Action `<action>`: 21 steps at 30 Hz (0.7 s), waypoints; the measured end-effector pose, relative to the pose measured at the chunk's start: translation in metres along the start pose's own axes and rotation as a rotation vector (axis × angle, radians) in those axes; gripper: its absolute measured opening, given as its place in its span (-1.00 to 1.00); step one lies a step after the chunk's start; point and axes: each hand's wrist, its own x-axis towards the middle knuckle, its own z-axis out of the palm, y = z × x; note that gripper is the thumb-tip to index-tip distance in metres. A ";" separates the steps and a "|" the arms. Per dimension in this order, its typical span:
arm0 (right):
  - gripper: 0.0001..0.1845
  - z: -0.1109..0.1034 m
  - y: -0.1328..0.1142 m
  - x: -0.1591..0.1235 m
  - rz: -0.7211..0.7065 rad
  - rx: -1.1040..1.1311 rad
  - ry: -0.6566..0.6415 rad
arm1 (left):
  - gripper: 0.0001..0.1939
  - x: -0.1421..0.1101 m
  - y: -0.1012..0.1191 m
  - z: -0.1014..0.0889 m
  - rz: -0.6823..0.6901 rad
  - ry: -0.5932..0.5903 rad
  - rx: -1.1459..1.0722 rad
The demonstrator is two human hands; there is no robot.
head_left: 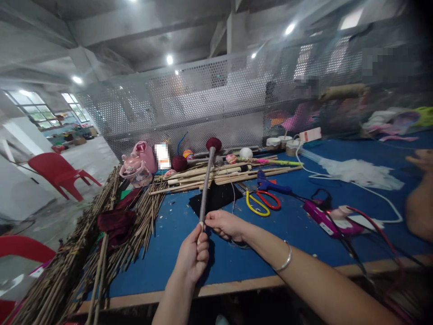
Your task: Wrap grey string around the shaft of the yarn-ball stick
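My left hand (pixel 194 255) is wrapped around the lower end of a grey-covered stick (pixel 205 189). The stick points away from me over the table, and a dark red ball (pixel 214 144) tops its far end. Beside the stick, just above the left fist, my right hand (pixel 225 225) is closed in a pinch; what lies between its fingertips is too small to make out. A thin grey strand shows below the right wrist. Under the stick lies a black cloth piece (pixel 221 196). Scissors (pixel 262 202) with one yellow and one red handle rest to the right.
Bare sticks (pixel 230 174) lie across the back, near a blue glue gun (pixel 272 184). A purple power strip (pixel 333 220) with cables is at right, near another person's arm (pixel 421 203). Bundled twigs (pixel 84 243) fill the left side. A perforated metal screen (pixel 189 104) stands behind.
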 end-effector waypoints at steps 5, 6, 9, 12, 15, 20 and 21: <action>-0.81 -0.006 0.001 0.001 -0.011 0.149 -0.100 | -0.86 -0.005 -0.004 0.005 -0.088 -0.112 -0.095; -0.82 -0.006 0.000 0.000 -0.003 0.147 -0.102 | -0.83 -0.006 -0.006 0.005 -0.055 -0.072 0.018; -0.80 -0.002 -0.002 0.000 -0.006 0.075 -0.039 | -0.72 -0.007 -0.006 0.000 0.239 0.090 0.556; -0.81 0.002 -0.001 0.000 -0.038 -0.016 0.036 | -0.68 -0.006 -0.003 -0.009 0.492 0.147 0.995; -0.81 0.003 0.000 0.001 -0.048 -0.061 0.082 | -0.67 -0.005 -0.002 -0.012 0.374 0.063 1.049; -0.81 -0.003 -0.005 -0.003 -0.016 0.153 -0.086 | -0.66 -0.011 -0.009 -0.004 0.130 -0.037 0.489; -0.78 -0.004 -0.007 -0.004 -0.023 0.202 -0.141 | -0.66 -0.013 -0.010 -0.003 0.079 -0.052 0.374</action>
